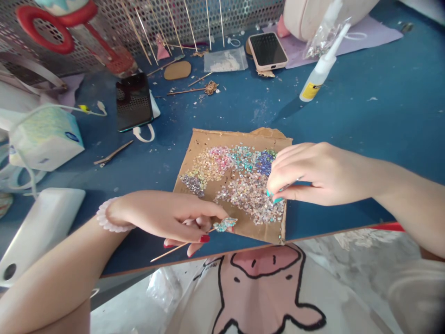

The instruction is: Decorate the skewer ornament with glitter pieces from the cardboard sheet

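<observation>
A piece of cardboard (205,139) lies on the blue table, with small gems in groups of yellow, pink, teal, blue and grey, and a large pale pile (252,195). My left hand (174,218) is closed on a thin wooden stick (168,253), whose right end carries a small ornament (225,225) with teal gems, over the cardboard's front left part. Over the cardboard's right side, my right hand (302,174) pinches a slim tool (292,184) with a teal part near the fingertips. The tool's tip is hidden.
A glue bottle (314,81) stands behind on the right. Toward the back lie a pink-cased phone (267,50), a plastic bag (224,60) and a dark phone (134,102). A tissue pack (48,137) and a white device (41,232) are at left; sticks lean on the mesh (100,28).
</observation>
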A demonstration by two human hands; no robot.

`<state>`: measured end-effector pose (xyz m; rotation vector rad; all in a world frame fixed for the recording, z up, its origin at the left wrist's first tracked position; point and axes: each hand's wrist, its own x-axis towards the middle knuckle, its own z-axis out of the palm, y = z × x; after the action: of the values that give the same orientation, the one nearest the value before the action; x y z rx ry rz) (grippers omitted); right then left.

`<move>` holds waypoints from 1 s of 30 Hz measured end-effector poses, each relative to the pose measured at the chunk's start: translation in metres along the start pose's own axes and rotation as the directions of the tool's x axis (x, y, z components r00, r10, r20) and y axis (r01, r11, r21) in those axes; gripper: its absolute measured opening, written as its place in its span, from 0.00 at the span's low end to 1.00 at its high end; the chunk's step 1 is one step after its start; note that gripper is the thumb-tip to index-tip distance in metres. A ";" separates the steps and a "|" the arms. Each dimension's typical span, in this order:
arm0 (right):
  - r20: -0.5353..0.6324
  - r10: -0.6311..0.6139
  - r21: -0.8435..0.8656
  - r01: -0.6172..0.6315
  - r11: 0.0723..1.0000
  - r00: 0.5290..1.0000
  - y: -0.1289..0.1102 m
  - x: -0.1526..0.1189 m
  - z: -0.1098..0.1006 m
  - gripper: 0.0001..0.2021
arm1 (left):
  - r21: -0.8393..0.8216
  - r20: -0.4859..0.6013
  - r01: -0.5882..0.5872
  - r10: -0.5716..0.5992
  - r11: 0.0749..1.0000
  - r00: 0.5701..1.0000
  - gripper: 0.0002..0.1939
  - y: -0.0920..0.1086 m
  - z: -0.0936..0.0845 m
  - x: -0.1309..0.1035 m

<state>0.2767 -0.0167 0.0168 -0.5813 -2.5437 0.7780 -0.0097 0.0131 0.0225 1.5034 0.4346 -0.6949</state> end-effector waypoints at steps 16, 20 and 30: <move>0.027 -0.004 0.028 0.003 1.000 1.000 0.001 0.000 0.002 0.06 | 0.002 -0.008 0.032 -0.032 0.999 0.999 0.19 0.005 0.000 -0.001; 0.011 -0.019 0.026 0.018 0.999 1.000 0.001 0.000 0.002 0.05 | 0.004 -0.008 0.027 -0.027 1.000 1.000 0.19 0.005 0.001 -0.001; -0.092 -0.048 0.059 0.054 0.997 0.995 -0.007 0.002 0.008 0.04 | 0.018 -0.011 0.032 -0.032 0.999 0.999 0.18 0.008 -0.001 0.000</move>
<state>0.2689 -0.0240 0.0153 -0.5175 -2.4331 0.7904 -0.0042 0.0134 0.0289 1.5213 0.4629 -0.7179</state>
